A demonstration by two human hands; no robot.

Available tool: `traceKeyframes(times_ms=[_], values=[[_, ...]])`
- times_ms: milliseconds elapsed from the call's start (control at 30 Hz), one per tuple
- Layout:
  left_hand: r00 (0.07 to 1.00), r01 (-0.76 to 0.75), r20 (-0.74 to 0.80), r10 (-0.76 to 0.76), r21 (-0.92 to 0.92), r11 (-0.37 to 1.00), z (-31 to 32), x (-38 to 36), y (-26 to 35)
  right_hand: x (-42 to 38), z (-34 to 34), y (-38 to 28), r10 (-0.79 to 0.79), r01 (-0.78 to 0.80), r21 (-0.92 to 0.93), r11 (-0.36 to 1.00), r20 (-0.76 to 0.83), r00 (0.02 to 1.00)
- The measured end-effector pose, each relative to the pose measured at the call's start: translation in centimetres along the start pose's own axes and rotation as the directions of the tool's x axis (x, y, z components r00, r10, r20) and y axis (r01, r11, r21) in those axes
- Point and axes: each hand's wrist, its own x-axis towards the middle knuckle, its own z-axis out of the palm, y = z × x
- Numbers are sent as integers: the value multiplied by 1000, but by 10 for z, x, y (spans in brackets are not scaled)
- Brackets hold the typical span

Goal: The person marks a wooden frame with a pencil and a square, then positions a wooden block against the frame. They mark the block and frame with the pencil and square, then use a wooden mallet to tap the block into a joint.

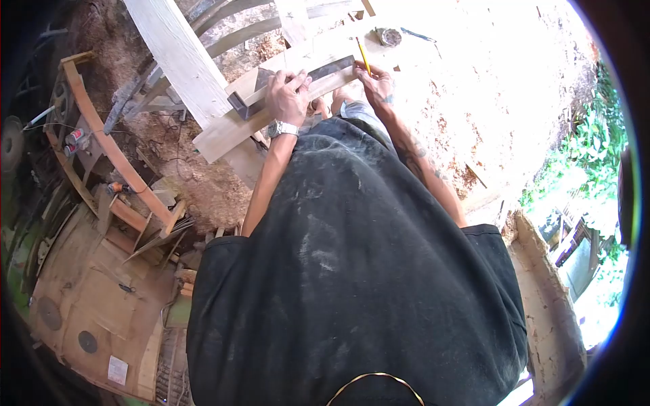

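Note:
My left hand (288,101), with a watch at the wrist, has its fingers bent over a dark try square (333,69), holding it against a pale wooden board (218,138). The square's thick end lies left of the hand, and its long dark edge runs toward my right hand. Between the fingers of my right hand (376,84) a yellow pencil (363,54) is gripped, tilted up and close to the square's far end. The pencil's lower end is hidden by the fingers.
A long pale plank (177,57) slants in from the upper left. A roll of tape (388,36) sits beyond the pencil. Curved wooden frame pieces (112,145) stand at left, near a work surface (125,271) with dark discs. Wood shavings (196,186) cover the ground.

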Motion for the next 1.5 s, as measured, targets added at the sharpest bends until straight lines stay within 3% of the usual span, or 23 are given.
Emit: traceKeyframes(times_ms=[200,300,333,467,533,600,700,833,933,1033,1067,1267,1500], values=[[1000,15,-11,-15,-22,1000,2,-1,-2,-15,0,-15,82,-79,80,994,-41,996],[1000,22,-17,-22,-23,999,3,-1,-2,-16,-5,-11,43,-43,14,999,-45,998],[1000,23,-16,-23,-21,1000,3,-1,-3,-12,-1,-6,1,7,111,994,-75,997],[999,4,-39,-3,8,1000,4,-1,-4,-17,-2,-29,-3,-25,-173,985,-161,987],[999,4,-41,-4,9,1000,4,0,-4,-11,-16,-26,150,-150,9,989,-52,987],[999,0,-39,1,26,1000,4,0,-4,-7,-23,-24,188,-192,106,976,44,981],[1000,18,-17,-18,15,1000,4,-2,-6,-8,-13,-23,91,-84,162,983,-40,995],[999,29,-16,-29,23,999,6,-2,-7,-10,-12,-28,150,-135,167,977,-79,986],[1000,17,-21,-17,17,1000,6,-1,-9,-8,-13,-18,64,-62,78,995,-21,998],[1000,12,-18,-11,26,1000,6,-1,-9,-12,-22,-25,138,-138,-4,990,66,988],[1000,9,-16,-9,27,1000,6,-1,-9,-15,-13,-25,95,-95,6,996,-24,995],[1000,6,6,-7,20,1000,5,-1,-9,-20,-13,-20,74,-74,17,997,-13,997],[1000,-1,-10,1,26,1000,5,-1,-6,-16,-7,-16,76,-68,-77,995,113,991]])
